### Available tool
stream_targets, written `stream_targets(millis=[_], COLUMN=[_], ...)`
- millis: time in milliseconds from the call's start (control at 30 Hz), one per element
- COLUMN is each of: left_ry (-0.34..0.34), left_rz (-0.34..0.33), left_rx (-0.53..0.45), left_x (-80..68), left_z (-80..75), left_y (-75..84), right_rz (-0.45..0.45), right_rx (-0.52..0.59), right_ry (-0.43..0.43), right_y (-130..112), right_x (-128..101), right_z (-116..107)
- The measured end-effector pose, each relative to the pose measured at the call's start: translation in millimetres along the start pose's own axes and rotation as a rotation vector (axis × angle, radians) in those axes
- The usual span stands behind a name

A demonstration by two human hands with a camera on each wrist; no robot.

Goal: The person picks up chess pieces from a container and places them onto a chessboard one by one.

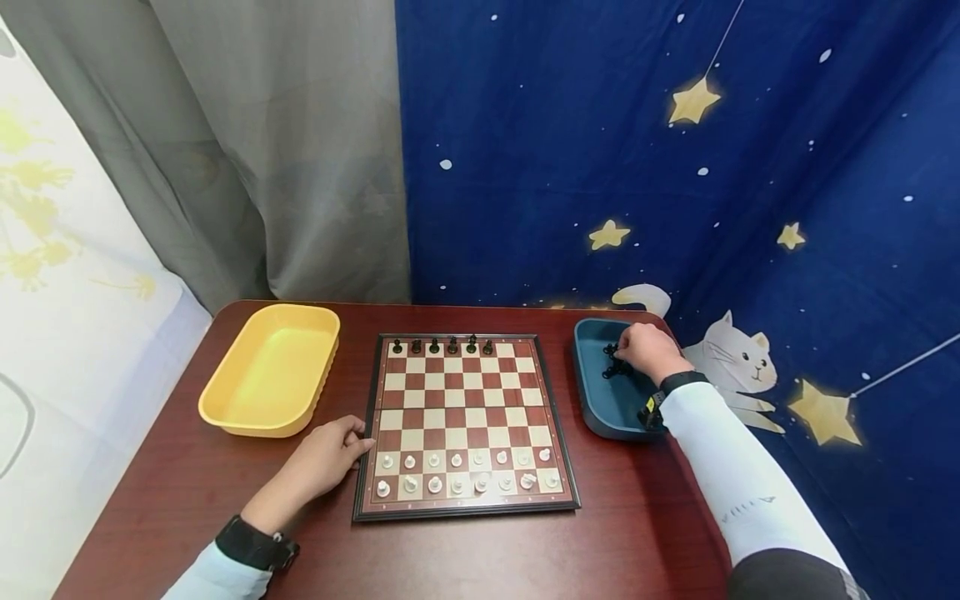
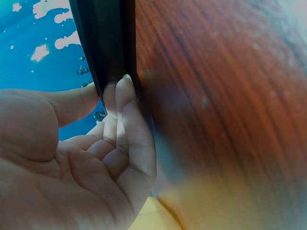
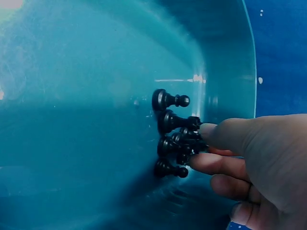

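A chessboard (image 1: 465,408) with a dark frame lies mid-table. Its far row carries several black chess pieces (image 1: 452,346); white chess pieces (image 1: 435,483) fill the two near rows. My left hand (image 1: 326,457) holds the board's left edge, the thumb on the upper face and the curled fingers (image 2: 136,139) against the frame's side. Over at the right, my right hand (image 1: 651,350) reaches into a blue bin (image 1: 600,410). Loose black chess pieces (image 3: 168,122) lie there, and the thumb and index finger are spread around their tops, thumb tip right at a rook.
A yellow bin (image 1: 270,367) stands at the table's back left. Behind the reddish-brown table (image 1: 465,567) hang a grey curtain (image 1: 322,167) and a blue star-patterned curtain (image 1: 525,167). The blue bin's raised walls surround my right hand.
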State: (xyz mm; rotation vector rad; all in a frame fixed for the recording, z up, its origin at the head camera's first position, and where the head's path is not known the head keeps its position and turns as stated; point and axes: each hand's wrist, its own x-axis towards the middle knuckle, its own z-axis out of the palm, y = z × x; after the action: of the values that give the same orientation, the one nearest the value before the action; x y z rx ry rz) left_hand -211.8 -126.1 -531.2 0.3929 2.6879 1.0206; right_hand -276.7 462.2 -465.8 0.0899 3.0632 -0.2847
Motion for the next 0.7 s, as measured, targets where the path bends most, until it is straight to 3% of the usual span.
stream_targets(millis=[333, 700], left_ry=[0.005, 0.006], left_rz=[0.008, 0.005], left_rx=[0.017, 0.020], left_x=[1.0, -0.1], left_z=[0.0, 0.4], left_y=[2.1, 0.5], right_rz=[0.009, -0.009], right_rx=[-0.014, -0.009], right_ry=[-0.011, 0.045], right_y=[2.1, -1.4], right_x=[4.5, -2.0], right_z=[6.9, -2.3])
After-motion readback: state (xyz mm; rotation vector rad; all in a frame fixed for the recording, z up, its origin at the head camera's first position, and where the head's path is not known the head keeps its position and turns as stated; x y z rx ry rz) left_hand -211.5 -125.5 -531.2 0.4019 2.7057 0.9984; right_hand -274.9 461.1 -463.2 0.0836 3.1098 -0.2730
